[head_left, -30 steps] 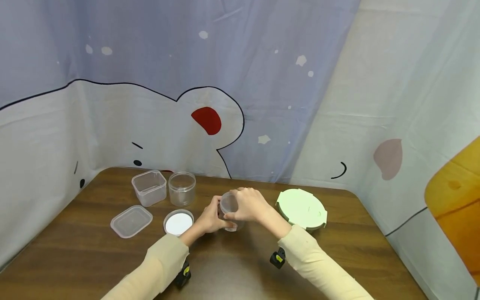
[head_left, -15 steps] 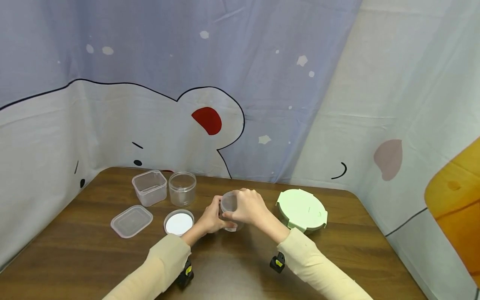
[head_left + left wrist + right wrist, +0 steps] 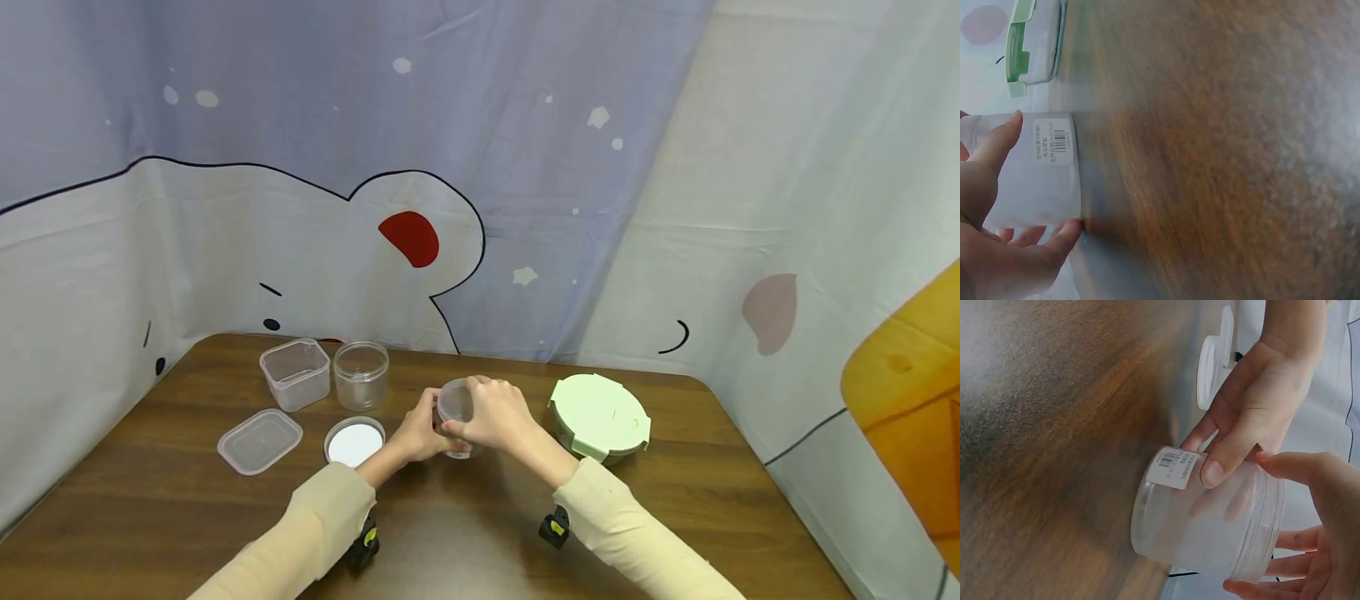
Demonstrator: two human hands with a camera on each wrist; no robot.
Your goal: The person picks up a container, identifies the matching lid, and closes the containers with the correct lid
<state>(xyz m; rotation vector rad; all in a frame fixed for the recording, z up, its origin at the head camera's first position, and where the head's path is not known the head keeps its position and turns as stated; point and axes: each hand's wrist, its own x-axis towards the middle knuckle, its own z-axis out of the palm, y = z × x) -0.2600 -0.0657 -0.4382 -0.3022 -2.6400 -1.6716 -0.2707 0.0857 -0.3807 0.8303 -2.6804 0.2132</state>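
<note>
Between both hands is a round translucent plastic jar (image 3: 454,402), upright, its base right at the tabletop. The left hand (image 3: 412,438) grips the jar's side low down, with its thumb (image 3: 1225,461) beside a white barcode label (image 3: 1174,467) in the right wrist view. From above, the right hand (image 3: 498,413) holds the jar around its ringed top end (image 3: 1265,522), fingers on one side and thumb on the other. Left of the hands lies a round lid (image 3: 355,444) with a white inside, partly behind the left wrist.
A clear round jar (image 3: 362,379) and a rectangular plastic box (image 3: 297,375) stand open at the back left of the wooden table (image 3: 465,542). In front of the box lies a flat translucent lid (image 3: 260,442). On the right sits a bowl with a pale green clip lid (image 3: 600,412).
The head view has shifted a little. Both hands keep the same grip on the jar, with no visible turning or lifting.
</note>
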